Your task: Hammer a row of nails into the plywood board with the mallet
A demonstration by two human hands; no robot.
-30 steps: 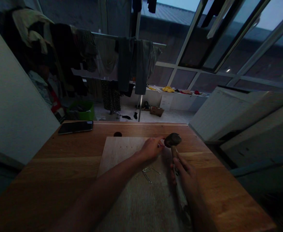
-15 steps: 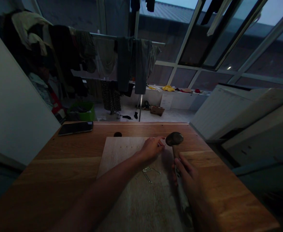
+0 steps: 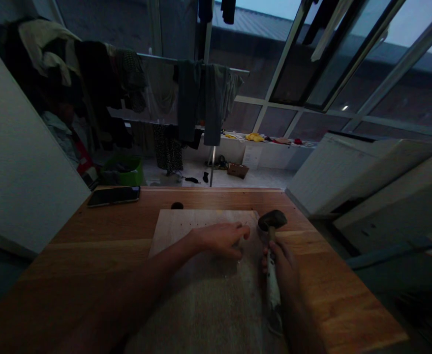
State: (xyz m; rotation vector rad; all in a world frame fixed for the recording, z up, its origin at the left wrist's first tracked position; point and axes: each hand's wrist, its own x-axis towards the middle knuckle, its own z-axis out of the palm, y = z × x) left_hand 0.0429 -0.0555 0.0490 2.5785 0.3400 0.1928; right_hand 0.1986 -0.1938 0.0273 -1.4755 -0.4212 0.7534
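Note:
A pale plywood board (image 3: 181, 223) lies on the wooden table (image 3: 101, 236). My left hand (image 3: 221, 238) rests on the board with its fingers curled together, over the spot where loose nails lay; what it holds is hidden. My right hand (image 3: 284, 265) is wrapped round the handle of a hammer (image 3: 272, 221). The hammer's dark head hangs just past the board's right edge, a little to the right of my left fingertips. A row of small nail marks (image 3: 194, 224) runs across the board's far part.
A dark phone (image 3: 113, 195) lies at the table's far left, and a small round hole or knob (image 3: 177, 205) sits behind the board. Clothes hang on a drying rack (image 3: 194, 93) beyond. A green basket (image 3: 125, 172) stands on the floor. White panels (image 3: 334, 172) lean at the right.
My left hand has drawn back from beside the hammer head toward me, onto the loose nails. The hammer head has dropped lower and shifted slightly right.

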